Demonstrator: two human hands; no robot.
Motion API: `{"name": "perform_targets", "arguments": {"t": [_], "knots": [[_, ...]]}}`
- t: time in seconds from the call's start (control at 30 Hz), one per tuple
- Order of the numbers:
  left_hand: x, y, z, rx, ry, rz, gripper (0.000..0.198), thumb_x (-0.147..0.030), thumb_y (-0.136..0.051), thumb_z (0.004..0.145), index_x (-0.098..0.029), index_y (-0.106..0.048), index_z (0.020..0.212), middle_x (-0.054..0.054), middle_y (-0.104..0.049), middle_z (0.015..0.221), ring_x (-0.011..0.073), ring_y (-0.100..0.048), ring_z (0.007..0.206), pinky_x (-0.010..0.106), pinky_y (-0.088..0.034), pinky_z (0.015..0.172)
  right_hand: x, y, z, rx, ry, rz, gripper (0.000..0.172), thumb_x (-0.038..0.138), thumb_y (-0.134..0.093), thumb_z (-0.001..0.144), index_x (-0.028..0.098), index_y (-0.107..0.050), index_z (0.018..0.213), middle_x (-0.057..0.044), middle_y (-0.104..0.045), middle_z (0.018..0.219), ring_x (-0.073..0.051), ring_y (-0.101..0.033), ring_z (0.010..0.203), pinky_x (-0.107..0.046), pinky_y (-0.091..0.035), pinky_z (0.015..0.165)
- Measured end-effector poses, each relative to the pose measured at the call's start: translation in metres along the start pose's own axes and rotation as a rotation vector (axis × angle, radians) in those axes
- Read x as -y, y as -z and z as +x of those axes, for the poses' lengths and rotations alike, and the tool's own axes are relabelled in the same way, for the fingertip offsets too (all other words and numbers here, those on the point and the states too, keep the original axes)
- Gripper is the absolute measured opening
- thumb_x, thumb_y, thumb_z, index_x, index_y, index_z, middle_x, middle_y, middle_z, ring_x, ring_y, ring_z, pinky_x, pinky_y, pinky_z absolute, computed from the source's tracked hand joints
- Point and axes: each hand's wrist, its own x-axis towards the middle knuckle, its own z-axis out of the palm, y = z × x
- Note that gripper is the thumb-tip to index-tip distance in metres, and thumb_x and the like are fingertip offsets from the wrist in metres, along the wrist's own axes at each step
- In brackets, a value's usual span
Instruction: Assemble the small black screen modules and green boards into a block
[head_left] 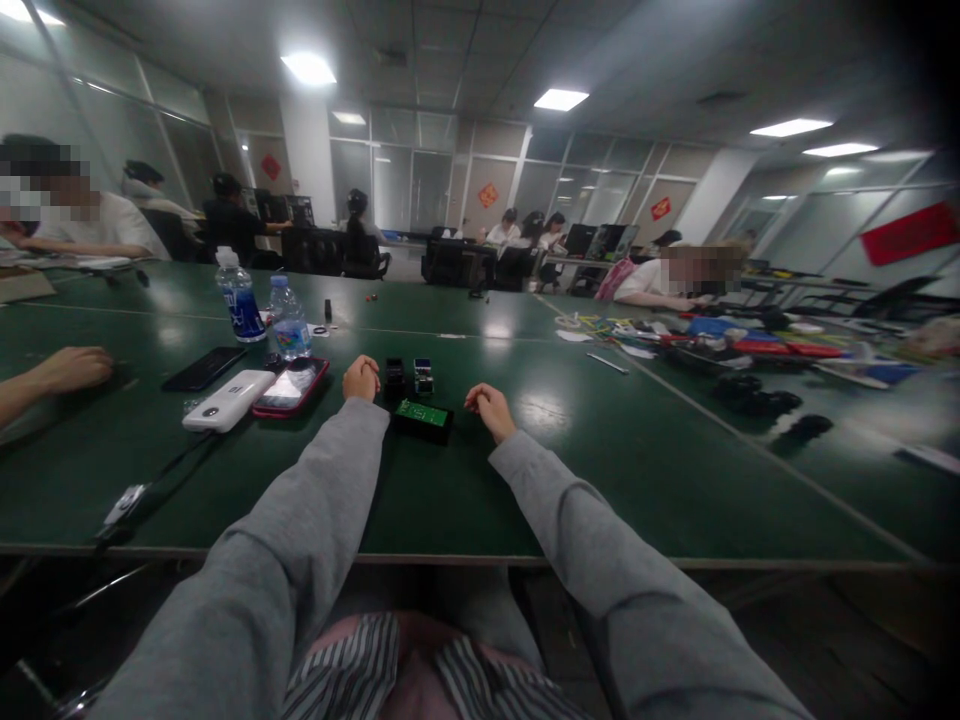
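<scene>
My left hand (362, 380) rests on the green table with its fingers curled in, just left of a small black box-like part (394, 378). My right hand (491, 408) lies to the right with its fingers loosely closed, and no object shows in it. Between the hands, nearer to me, is a shallow black case (442, 432) with a green circuit board (422, 413) face up in it. Beyond the board, beside the black part, stands a small blocky component (424, 376) with a pale, shiny top. Neither hand appears to touch these parts.
Left of me lie a red-edged phone (292, 388), a white power bank (229, 402) with a cable, and a dark phone (204, 368). Two water bottles (240, 298) stand behind. Another person's hand (79, 370) is far left. Tools and wires (720, 335) clutter the right.
</scene>
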Motion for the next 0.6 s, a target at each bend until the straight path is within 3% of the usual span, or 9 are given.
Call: {"name": "perform_targets", "arguments": {"t": [0.27,0.6], "knots": [[0.006,-0.006,0.001,-0.026,-0.024,0.015,0.019,-0.014,-0.035,0.071,-0.021,-0.052,0.065,-0.007,-0.046,0.040,0.0099,-0.047,0.038,0.018,-0.035,0.044,-0.001,0.000,-0.002,0.049,0.042,-0.059,0.020,0.017,-0.036,0.067,0.018,-0.056,0.070,0.000,-0.059,0.062,-0.013,-0.056,0.059,-0.024,-0.045,0.058],[-0.008,-0.001,-0.007,-0.007,-0.021,0.023,0.017,-0.014,-0.036,0.071,-0.021,-0.049,0.063,-0.007,-0.044,0.038,0.0104,-0.047,0.037,0.019,-0.034,0.043,0.001,-0.001,-0.002,0.067,0.077,-0.118,0.022,0.016,-0.036,0.067,0.018,-0.057,0.071,0.001,-0.058,0.061,-0.013,-0.056,0.059,-0.024,-0.044,0.057]]}}
